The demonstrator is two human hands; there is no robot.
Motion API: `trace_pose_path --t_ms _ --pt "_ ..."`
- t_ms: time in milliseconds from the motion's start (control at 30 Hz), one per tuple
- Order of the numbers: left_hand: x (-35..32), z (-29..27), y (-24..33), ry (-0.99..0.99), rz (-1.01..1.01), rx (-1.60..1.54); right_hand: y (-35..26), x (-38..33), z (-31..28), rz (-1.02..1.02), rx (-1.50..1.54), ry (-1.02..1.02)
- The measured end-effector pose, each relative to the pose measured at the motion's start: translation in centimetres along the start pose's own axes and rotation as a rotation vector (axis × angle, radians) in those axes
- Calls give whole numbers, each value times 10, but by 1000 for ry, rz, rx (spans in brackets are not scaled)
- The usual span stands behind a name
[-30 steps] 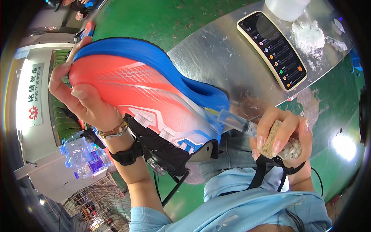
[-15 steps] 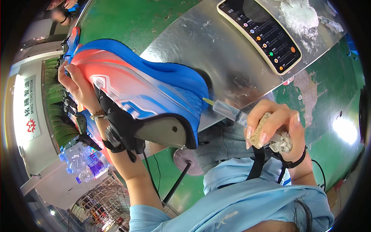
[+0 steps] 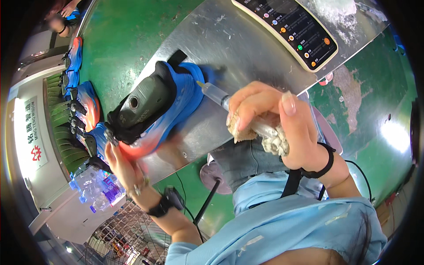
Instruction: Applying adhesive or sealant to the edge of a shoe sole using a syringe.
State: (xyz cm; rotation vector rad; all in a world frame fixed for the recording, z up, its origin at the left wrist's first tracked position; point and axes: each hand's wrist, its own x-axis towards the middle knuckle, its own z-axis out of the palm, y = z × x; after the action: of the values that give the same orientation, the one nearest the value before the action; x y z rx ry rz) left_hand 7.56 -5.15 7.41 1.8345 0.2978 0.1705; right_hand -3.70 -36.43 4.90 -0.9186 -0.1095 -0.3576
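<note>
Turned since the earlier frame, the red-and-blue shoe (image 3: 174, 112) now presents its opening, filled by a dark grey last (image 3: 143, 99), over the metal table (image 3: 251, 57). My left hand (image 3: 123, 170) is at the toe end, fingers close together; whether they pinch it, I cannot tell. My right hand (image 3: 274, 112), fingers curled, grips a clear syringe (image 3: 214, 93) with a beige pad (image 3: 242, 131) and a crumpled whitish wad (image 3: 276, 142). The syringe points toward the heel. A phone (image 3: 291, 33) lies beyond.

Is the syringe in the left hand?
No, the syringe is in the right hand, while the left hand is at the toe end of the shoe.
</note>
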Motion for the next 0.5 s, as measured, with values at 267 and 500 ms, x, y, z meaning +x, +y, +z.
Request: trace_pose_path --t_ms 267,500 --pt "-129 -19 7 -350 -416 -173 -8 -9 0 237 11 -71" --pt "-164 21 -24 -640 -603 -408 -30 -26 7 311 -90 -126"
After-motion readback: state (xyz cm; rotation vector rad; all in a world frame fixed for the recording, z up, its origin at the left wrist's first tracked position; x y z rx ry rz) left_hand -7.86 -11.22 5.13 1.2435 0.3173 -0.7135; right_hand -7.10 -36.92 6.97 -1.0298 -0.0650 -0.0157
